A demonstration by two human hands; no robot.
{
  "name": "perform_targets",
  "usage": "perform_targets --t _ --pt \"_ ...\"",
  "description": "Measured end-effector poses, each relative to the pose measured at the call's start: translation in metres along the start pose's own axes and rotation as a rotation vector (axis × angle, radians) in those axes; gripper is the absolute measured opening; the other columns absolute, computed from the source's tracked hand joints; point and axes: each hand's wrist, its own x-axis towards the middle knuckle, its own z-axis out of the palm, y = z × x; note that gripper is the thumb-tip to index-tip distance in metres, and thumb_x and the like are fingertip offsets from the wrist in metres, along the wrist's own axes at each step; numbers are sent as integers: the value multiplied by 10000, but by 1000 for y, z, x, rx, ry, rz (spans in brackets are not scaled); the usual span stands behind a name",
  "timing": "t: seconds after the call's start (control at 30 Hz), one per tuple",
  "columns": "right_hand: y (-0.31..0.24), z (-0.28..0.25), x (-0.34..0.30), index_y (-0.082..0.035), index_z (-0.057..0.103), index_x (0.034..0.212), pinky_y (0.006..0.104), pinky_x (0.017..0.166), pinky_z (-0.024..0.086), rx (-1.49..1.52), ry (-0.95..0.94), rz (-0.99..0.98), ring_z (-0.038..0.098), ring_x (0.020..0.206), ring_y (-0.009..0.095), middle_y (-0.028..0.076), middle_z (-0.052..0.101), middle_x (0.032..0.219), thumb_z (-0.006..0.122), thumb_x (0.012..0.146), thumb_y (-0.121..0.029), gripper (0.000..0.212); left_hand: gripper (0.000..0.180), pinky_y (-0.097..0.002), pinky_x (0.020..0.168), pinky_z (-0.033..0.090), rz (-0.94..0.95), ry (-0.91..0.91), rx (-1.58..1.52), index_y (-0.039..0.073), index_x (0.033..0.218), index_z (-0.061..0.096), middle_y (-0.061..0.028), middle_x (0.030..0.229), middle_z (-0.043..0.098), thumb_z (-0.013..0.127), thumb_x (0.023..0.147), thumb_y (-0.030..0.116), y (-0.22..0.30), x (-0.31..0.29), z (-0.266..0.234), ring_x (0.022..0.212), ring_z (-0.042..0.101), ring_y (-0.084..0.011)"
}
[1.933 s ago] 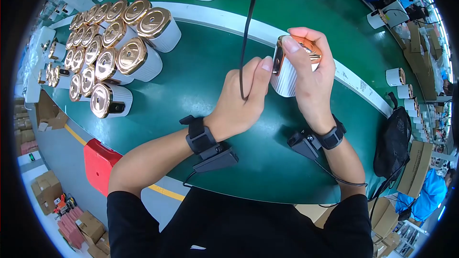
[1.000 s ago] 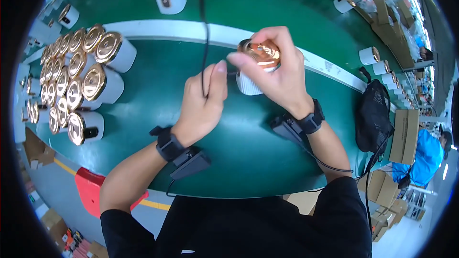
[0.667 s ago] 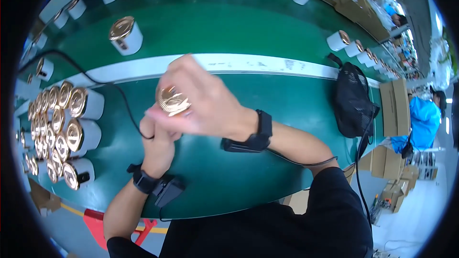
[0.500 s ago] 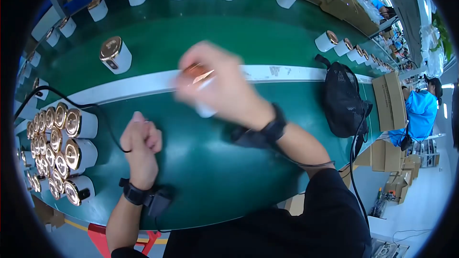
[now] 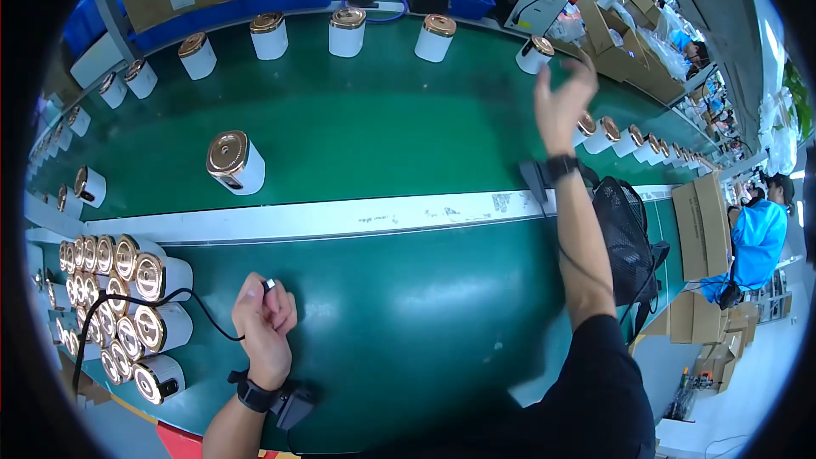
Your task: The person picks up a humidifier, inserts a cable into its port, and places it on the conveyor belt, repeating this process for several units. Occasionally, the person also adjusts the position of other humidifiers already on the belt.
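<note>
My left hand (image 5: 265, 323) is closed over the front part of the green table, with a small pale plug tip (image 5: 269, 285) showing at its fingers. A black cable (image 5: 204, 306) runs from the left into this hand. My right hand (image 5: 565, 106) is stretched far out to the right, fingers apart and holding nothing. Just beyond its fingers stands a white canister with a copper-coloured lid (image 5: 535, 55). Another such canister (image 5: 585, 127) is partly hidden behind my right wrist. One more canister (image 5: 236, 163) stands alone on the far strip, left of centre.
Many like canisters (image 5: 161, 325) lie stacked on their sides at the left. Others line the far edge and the right side. A pale rail (image 5: 340, 217) crosses the table. A black mesh bag (image 5: 625, 238) and a cardboard box (image 5: 702, 225) are at right, near a person in blue (image 5: 759, 238).
My right hand has swung far right and let go of the canister it held; one more now stands at the near end of the right row. My left hand stays closed. The view has shifted.
</note>
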Motion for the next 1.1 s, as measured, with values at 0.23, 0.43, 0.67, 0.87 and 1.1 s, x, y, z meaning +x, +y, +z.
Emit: perform_targets --t 0.23,0.43,0.67,0.87,1.1 --pt "118 132 14 101 449 1211 417 900 443 399 -157 649 566 1038 319 232 555 1195 814 662 -376 814 372 -239 435 190 6 -64 80 78 690 350 22 567 296 377 999 283 -5 0 1 489 235 -67" --pt "-56 48 -15 24 426 1217 291 781 490 964 -70 743 624 891 177 111 630 993 728 761 -179 584 372 -220 473 238 -31 -80 223 47 720 460 35 581 360 430 1002 287 10 -6 0 521 304 -47" --pt "-258 -102 -106 -34 420 1230 259 779 489 1430 -785 462 588 890 139 111 577 1079 712 815 -157 522 407 -225 489 266 -42 -149 72 51 702 465 23 592 398 430 1000 326 4 -7 -4 526 322 -60" --pt "-293 -138 -120 -25 405 1285 254 792 482 1537 -915 593 575 923 131 100 583 1072 691 844 -187 550 408 -256 472 262 55 -120 229 48 689 415 4 564 368 402 1005 306 -1 -12 -4 514 313 -76" --pt "-298 -144 -126 -24 389 1289 265 800 483 1450 -867 463 574 936 131 96 592 1052 679 862 -214 550 445 -326 476 321 145 -81 394 7 675 448 -53 525 415 398 1000 306 -2 -19 -3 493 372 -127"
